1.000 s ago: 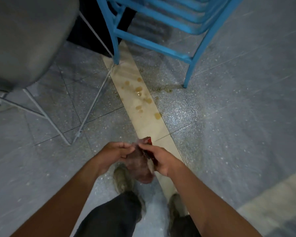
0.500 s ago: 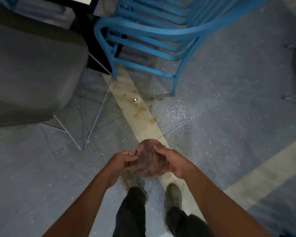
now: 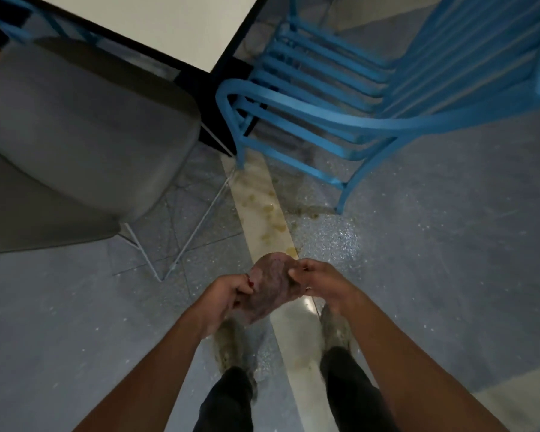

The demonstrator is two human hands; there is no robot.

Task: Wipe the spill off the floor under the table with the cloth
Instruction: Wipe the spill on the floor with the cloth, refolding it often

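A brownish-purple cloth (image 3: 270, 283) hangs bunched between my two hands at waist height above the floor. My left hand (image 3: 226, 293) pinches its left edge, and my right hand (image 3: 317, 280) pinches its right edge. The spill (image 3: 268, 213) is a scatter of yellowish drops on a pale floor strip, just ahead of the cloth and running up to the blue chair's front leg. The white table (image 3: 169, 23) with a dark rim stands beyond, at the top of the view.
A grey chair (image 3: 75, 126) on thin wire legs stands at the left. A blue metal chair (image 3: 371, 98) stands at the right, its legs straddling the spill. My two shoes (image 3: 231, 347) stand on the grey speckled floor on either side of the pale strip.
The view has pulled up and back, so the table top and both chairs show more. My hands have spread the cloth slightly, still holding it between them.
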